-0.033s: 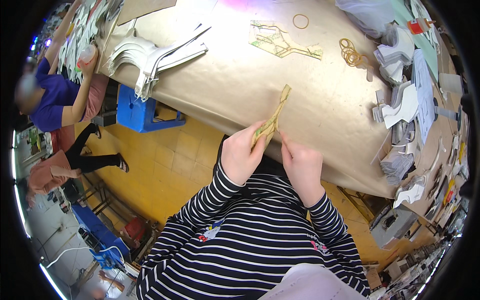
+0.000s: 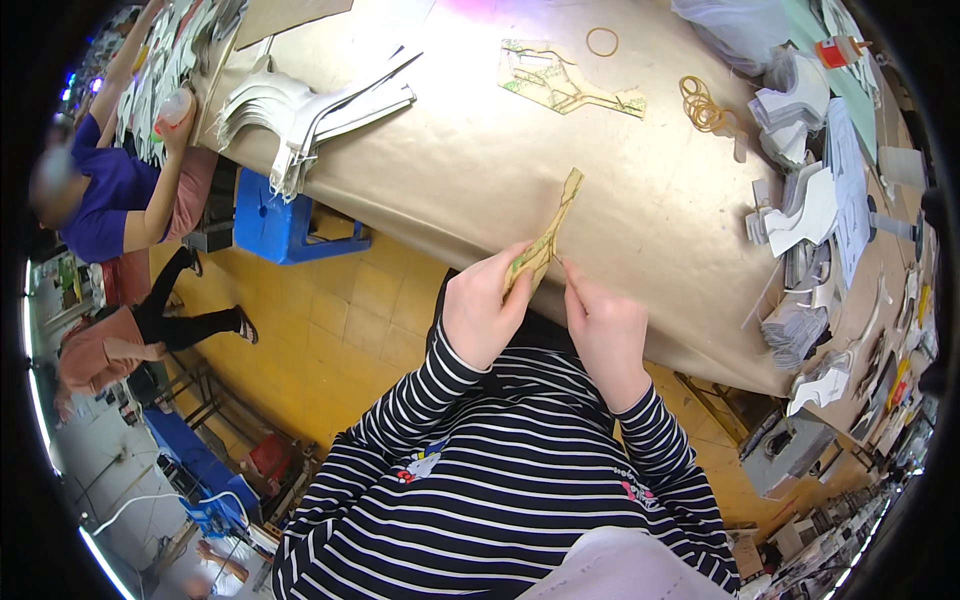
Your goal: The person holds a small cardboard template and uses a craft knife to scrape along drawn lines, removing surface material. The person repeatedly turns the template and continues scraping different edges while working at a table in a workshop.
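Comparison with the preceding frame shows almost no change: the right hand (image 2: 608, 328) sits very slightly farther right, while the left hand (image 2: 485, 305) and the piece (image 2: 541, 252) it grips hold the same position. In judgement, the work in hand stands at the same stage, with no step completed between the two views. The piece, pale yellow with green marks, is grasped between the left thumb and fingers; its wide end lies within that hand and its narrow end projects ahead and to the right, over the near edge of the tabletop (image 2: 440, 180). The right hand is clenched, its thumb and index tips just beside the right edge of the piece; whether they pinch it cannot be told. Ahead of both hands lies a card (image 2: 545, 75) of similar colour, with a rubber band (image 2: 601, 28) beyond the right hand. A band pile (image 2: 703, 118) lies ahead and to the right of that hand. White pieces (image 2: 290, 115) lie ahead-left, well apart from the left hand.
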### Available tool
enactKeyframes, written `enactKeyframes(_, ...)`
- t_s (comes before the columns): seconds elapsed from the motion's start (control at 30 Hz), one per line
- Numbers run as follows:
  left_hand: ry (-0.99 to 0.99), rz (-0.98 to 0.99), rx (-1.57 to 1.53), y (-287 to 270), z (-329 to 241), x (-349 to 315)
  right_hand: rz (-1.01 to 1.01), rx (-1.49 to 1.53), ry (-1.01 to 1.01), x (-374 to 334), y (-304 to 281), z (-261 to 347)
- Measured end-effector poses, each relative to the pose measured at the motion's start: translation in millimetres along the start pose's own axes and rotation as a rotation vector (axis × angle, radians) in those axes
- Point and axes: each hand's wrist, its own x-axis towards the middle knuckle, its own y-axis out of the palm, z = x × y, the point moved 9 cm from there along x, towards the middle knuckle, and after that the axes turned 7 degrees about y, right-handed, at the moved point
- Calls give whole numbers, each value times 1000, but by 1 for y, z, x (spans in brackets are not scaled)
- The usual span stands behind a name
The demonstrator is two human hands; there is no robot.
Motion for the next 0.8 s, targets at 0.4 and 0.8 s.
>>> enactKeyframes(0.4,-71,6,-125,4,19,3,-9,-27,-31,9,1,-1)
enactKeyframes(0.8,205,-64,307,-3,21,19,18,-68,9,20,6,-1)
